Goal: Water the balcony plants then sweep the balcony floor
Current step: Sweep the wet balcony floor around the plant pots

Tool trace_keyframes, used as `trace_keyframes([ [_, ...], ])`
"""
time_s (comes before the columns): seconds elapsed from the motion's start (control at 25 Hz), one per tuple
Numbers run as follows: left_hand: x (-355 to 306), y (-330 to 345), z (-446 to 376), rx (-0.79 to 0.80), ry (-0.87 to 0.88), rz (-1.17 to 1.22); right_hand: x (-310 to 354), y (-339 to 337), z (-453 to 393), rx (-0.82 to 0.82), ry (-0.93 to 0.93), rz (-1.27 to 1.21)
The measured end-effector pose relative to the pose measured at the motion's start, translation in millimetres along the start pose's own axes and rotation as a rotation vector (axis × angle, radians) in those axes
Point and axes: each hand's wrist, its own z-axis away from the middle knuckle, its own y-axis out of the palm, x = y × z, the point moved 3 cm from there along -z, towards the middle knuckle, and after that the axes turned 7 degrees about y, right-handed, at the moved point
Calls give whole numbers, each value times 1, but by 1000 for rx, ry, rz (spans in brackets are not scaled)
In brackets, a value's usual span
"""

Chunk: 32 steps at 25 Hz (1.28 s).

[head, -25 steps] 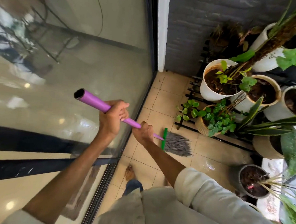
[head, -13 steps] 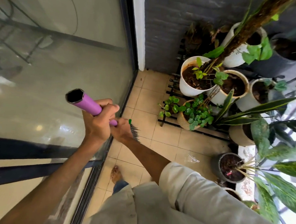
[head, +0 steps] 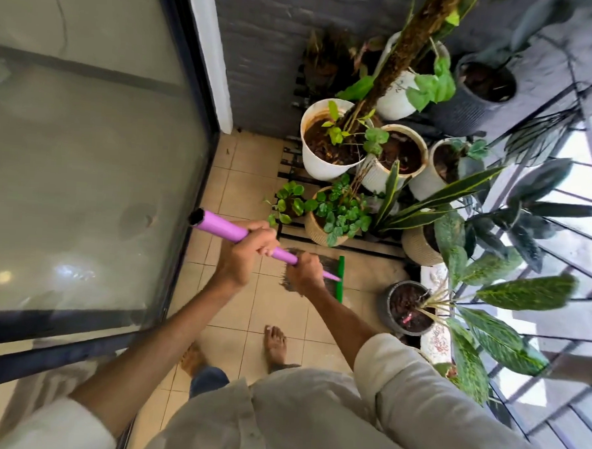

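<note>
- I am looking down at a large glass door (head: 84,179), which is filling the view to the left of the broom.
- Potted plants (head: 336,212) are crowding the tiled floor (head: 242,173) beyond and right of the broom.
- The broom (head: 219,227), purple-handled, is slanting down to a green head on the tiles.
- My left hand (head: 241,255) is gripping its upper handle.
- My right hand (head: 306,271) is gripping lower, near the head.

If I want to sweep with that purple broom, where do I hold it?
Hold the long purple handle, not the bristles. It is a round, slim tube slanting down to the floor, so wrap your fingers around it from above. Use two hands set apart, as the person does: the left hand high near the open end, the right hand lower, closer to the green head.
</note>
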Motion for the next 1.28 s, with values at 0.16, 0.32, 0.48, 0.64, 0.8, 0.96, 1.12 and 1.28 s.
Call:
trace_keyframes([
  [0.16,27,30,-4,96,-39,-59,-55,-22,-16,-77,133,-16],
  [0.32,24,46,0,50,-58,-18,-63,-24,-8,-113,137,-41],
  [0.48,-3,23,4,-25,-60,-109,-30,1,7,-96,88,-92],
  [0.64,-45,-39,22,-87,-53,-188,36,46,38,-62,-29,-197],
  [0.8,-89,-109,47,-209,-54,-224,116,92,70,-73,-183,-310],
  [0.96,-130,-176,79,-317,15,-277,201,132,107,-149,-351,-178],
  [1.12,-151,-214,103,-355,123,-257,262,167,139,174,-132,-309],
  [1.28,-157,-194,88,-219,145,-227,263,156,137,128,-165,-415],
])
